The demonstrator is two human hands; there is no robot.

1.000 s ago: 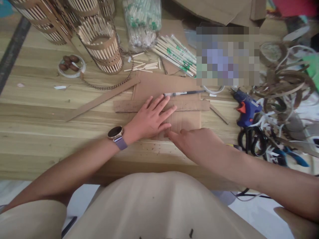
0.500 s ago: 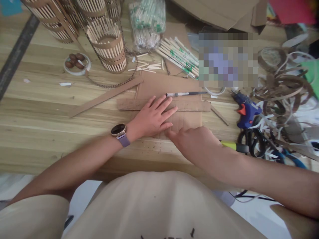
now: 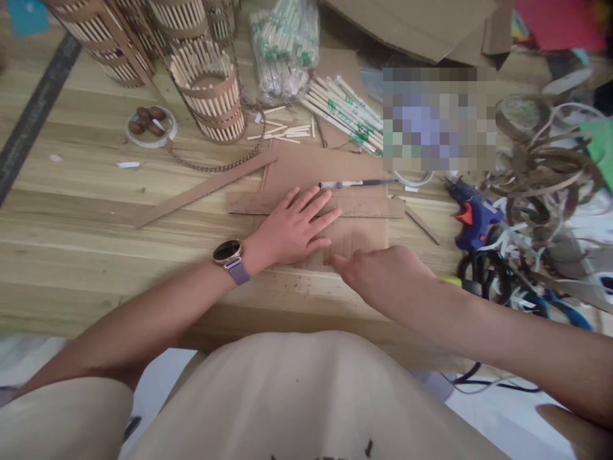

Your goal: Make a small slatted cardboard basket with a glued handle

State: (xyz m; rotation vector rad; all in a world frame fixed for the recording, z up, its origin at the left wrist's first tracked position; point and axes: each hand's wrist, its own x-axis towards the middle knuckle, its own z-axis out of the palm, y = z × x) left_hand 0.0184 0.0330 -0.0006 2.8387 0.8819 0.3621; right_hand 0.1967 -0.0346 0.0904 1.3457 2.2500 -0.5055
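My left hand (image 3: 297, 225), with a watch on its wrist, lies flat with spread fingers on a cardboard sheet (image 3: 330, 163) and on the cardboard strip (image 3: 368, 206) that crosses it. Just to its right, my right hand (image 3: 371, 271) is closed at the sheet's near edge, its thumb side toward the left little finger. What it holds, if anything, is hidden under the fingers. A pen (image 3: 357, 183) rests on the sheet beyond the strip. Dark specks dot the wood by the near edge.
Left of the sheet lies a loose cardboard strip (image 3: 205, 190). Stick-and-cardboard cylinders (image 3: 215, 105), a dish of brown balls (image 3: 152, 126) and wrapped chopsticks (image 3: 342, 112) stand or lie farther back. A blue glue gun (image 3: 476, 214) and tangled strips (image 3: 541, 160) crowd the right.
My right hand has slid a little to the right along the sheet's near edge, away from the left hand. My left hand stays pressed in place.
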